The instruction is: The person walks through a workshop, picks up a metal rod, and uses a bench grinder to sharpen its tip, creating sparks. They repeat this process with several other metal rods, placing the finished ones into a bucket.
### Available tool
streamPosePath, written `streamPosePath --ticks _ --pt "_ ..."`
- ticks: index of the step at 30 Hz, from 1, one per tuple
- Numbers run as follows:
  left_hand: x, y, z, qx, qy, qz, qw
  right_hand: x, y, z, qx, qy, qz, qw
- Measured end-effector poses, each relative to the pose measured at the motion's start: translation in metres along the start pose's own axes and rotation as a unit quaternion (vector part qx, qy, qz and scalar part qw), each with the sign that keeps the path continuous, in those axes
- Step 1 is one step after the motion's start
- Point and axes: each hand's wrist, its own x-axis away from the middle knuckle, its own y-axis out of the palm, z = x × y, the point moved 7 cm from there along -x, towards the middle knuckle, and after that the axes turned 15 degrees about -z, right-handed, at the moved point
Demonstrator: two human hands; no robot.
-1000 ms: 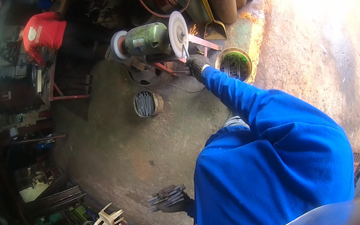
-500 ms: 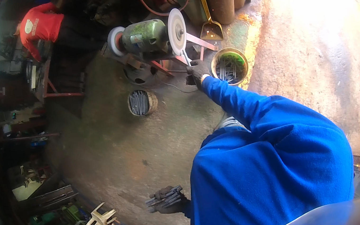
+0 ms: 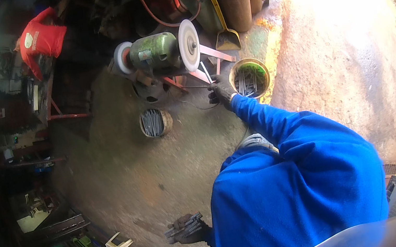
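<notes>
R hand (image 3: 222, 91) pinches rod (image 3: 206, 71) nr white wheel (image 3: 190, 53); L hand (image 3: 195, 235) grips rod bundle (image 3: 188, 225).
Sm. label (image 3: 144, 55) on green grinder (image 3: 166, 47), illegible; pale print (image 3: 30, 41) on red shirt (image 3: 52, 41).

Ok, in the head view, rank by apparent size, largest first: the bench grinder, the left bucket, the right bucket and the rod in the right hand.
1. Bench grinder
2. Right bucket
3. Left bucket, somewhat smaller
4. Rod in the right hand, a thin sliver
</notes>
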Motion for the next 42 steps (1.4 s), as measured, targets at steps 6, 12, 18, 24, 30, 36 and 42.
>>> streamPosePath --ticks 6,12,18,24,30,36,42 --pt "-0.006 -0.003 -0.003 0.371 -0.077 -0.045 0.925 -0.001 0.025 -0.017 -0.056 0.031 -0.066 0.996" --pt "-0.012 -0.013 -0.007 0.092 -0.035 0.028 0.995 -0.022 0.024 0.006 -0.24 0.017 -0.091 0.966" --pt "-0.018 -0.008 -0.005 -0.042 -0.01 0.01 0.999 -0.025 0.03 0.006 -0.181 0.038 -0.061 0.981" --pt "-0.019 0.008 -0.018 -0.095 -0.049 -0.049 0.993 -0.022 0.027 0.004 -0.121 -0.001 -0.022 0.992" --pt "-0.022 0.01 -0.019 -0.061 -0.064 -0.034 0.995 -0.018 0.023 0.009 -0.062 -0.009 -0.013 0.998" --pt "-0.025 0.004 -0.017 0.048 -0.091 -0.019 0.995 -0.005 0.023 -0.003 -0.115 -0.009 0.0 0.993" --pt "-0.027 0.009 -0.013 0.008 -0.066 -0.03 0.997 -0.022 0.014 0.023 -0.178 0.025 -0.005 0.984"
